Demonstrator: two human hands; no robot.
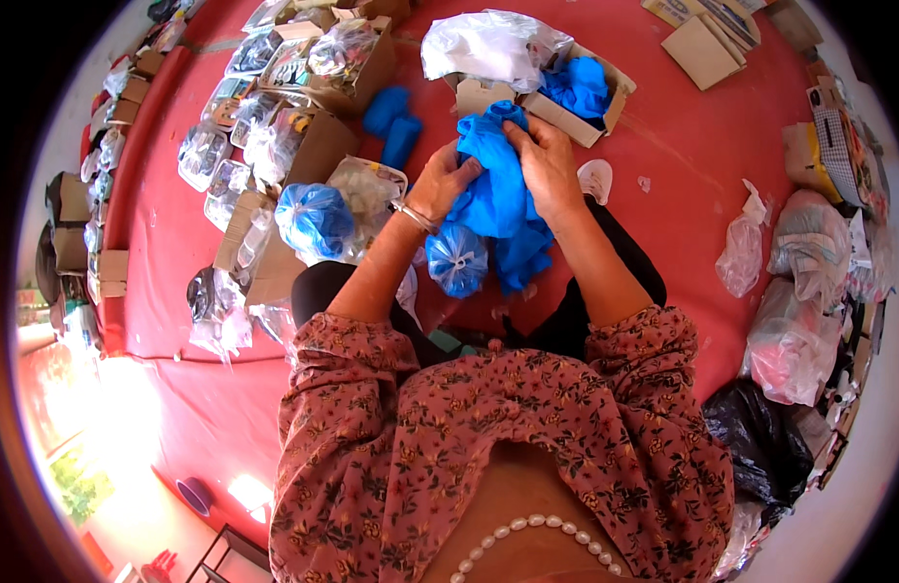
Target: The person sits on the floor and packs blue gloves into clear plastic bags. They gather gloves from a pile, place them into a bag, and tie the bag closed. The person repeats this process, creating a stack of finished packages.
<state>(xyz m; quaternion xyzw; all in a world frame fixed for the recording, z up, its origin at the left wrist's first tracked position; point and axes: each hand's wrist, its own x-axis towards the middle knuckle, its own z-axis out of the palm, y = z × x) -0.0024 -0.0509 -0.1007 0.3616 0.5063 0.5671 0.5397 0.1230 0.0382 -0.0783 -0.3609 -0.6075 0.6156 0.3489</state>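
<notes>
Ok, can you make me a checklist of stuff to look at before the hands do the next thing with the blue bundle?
1. Left fingers on the blue bundle: ok, they hold its left side.
2. Right fingers on it: ok, they hold it near the top.
3. Bundle spread flat: not ok, it is bunched and hangs in folds.
4. Box fully uncovered: not ok, white plastic covers part of it.
5. Bundle apart from the small blue bag: cannot tell, they overlap in this view.
6. Nothing tucked inside the bundle: cannot tell, the folds hide it.

Storeroom (apparently), with cardboard boxes [323, 148] and bagged goods [809, 235] about.
</notes>
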